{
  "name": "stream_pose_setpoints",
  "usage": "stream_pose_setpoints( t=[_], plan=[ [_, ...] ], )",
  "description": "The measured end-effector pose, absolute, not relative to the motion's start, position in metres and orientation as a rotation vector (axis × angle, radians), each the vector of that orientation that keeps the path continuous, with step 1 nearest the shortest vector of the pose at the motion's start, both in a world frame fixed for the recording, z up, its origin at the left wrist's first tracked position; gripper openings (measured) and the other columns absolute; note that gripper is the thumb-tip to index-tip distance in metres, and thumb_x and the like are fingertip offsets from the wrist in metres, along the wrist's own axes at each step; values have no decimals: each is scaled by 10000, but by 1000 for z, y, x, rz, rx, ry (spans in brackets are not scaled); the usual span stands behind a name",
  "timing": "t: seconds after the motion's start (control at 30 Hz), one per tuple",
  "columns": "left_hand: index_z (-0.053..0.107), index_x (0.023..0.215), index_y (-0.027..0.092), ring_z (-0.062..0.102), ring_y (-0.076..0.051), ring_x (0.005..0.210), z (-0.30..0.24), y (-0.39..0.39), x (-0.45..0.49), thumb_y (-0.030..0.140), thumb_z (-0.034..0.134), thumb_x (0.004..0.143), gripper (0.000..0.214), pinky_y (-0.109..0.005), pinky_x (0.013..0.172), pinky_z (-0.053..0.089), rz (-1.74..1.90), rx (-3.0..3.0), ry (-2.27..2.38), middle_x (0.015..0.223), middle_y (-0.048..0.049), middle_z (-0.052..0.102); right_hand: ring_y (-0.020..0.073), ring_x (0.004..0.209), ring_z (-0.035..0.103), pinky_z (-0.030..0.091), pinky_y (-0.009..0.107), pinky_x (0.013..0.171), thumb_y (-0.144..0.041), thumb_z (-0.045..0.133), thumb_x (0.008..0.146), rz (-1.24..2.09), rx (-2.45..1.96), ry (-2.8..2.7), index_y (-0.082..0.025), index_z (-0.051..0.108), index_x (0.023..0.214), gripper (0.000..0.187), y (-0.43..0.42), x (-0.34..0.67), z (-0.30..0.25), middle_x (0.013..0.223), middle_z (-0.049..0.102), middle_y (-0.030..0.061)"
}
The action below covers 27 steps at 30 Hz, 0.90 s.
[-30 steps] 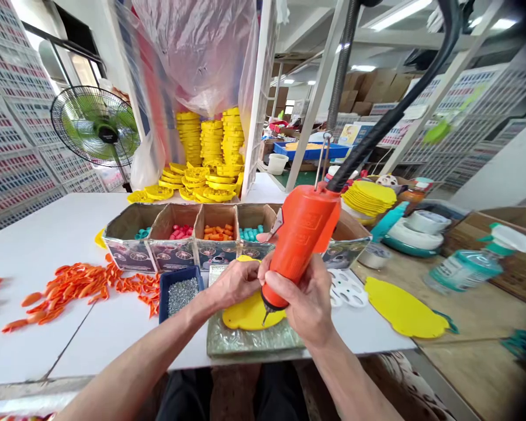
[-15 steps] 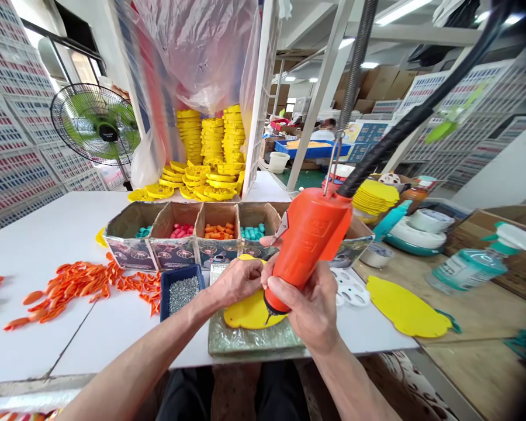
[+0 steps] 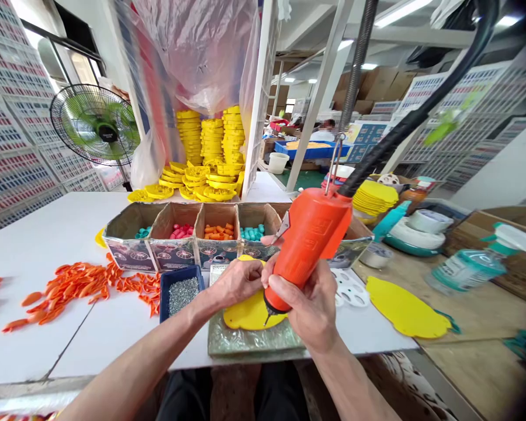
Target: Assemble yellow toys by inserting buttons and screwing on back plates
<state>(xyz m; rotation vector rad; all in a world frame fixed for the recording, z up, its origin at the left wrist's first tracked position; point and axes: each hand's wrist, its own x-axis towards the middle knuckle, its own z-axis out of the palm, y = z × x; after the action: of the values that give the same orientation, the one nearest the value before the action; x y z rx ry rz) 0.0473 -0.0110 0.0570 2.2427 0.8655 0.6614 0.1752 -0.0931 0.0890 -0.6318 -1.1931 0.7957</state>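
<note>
My right hand (image 3: 318,307) is wrapped round an orange electric screwdriver (image 3: 309,240), which hangs from a spring by a metal hook. Its bit points down over the near edge of a yellow plastic plate (image 3: 248,316); whether it touches is unclear. Bent over the far part of that plate, my left hand (image 3: 239,282) has its fingertips pinched together, and what they hold is hidden. Beneath the plate lies a green pad wrapped in clear film (image 3: 256,345). A dark blue tray of small screws (image 3: 183,295) stands left of the pad, close to my left forearm.
A divided cardboard box (image 3: 175,254) with small coloured parts stands behind my hands. Orange pieces (image 3: 76,289) lie on the left. Yellow parts (image 3: 213,140) are stacked at the back. On the right are another yellow plate (image 3: 405,310) and a spray bottle (image 3: 473,263).
Both hands and the screwdriver stay almost in place over the yellow plate. The black cable above has shifted and bends more sharply at the top.
</note>
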Motion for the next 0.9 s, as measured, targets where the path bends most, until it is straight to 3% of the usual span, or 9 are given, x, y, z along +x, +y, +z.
stream_pose_setpoints(
  t=[0.5, 0.73, 0.9],
  plan=[
    [587, 705, 156, 476, -119, 635, 56, -10, 47, 209, 564, 805, 116, -207, 563, 358, 637, 2233, 865, 659, 36, 572, 289, 1035, 710, 576, 488, 873, -290, 738, 850, 775, -683, -1219, -271, 632, 1162, 330, -93, 173, 90, 1208, 714, 88],
    [557, 651, 165, 396, -104, 592, 60, -10, 48, 199, 575, 818, 171, -216, 550, 325, 618, 2234, 892, 609, 64, 484, 197, 805, 666, 539, 348, 676, -267, 745, 849, 778, -679, -1225, -262, 640, 1124, 295, -94, 174, 84, 1137, 720, 63],
    [503, 617, 178, 382, -101, 576, 62, -12, 47, 161, 567, 804, 198, -220, 553, 324, 608, 2218, 885, 594, 73, 452, 183, 759, 639, 542, 367, 717, -271, 755, 830, 791, -686, -1216, -241, 646, 1115, 307, -96, 174, 80, 1052, 714, 55]
  ],
)
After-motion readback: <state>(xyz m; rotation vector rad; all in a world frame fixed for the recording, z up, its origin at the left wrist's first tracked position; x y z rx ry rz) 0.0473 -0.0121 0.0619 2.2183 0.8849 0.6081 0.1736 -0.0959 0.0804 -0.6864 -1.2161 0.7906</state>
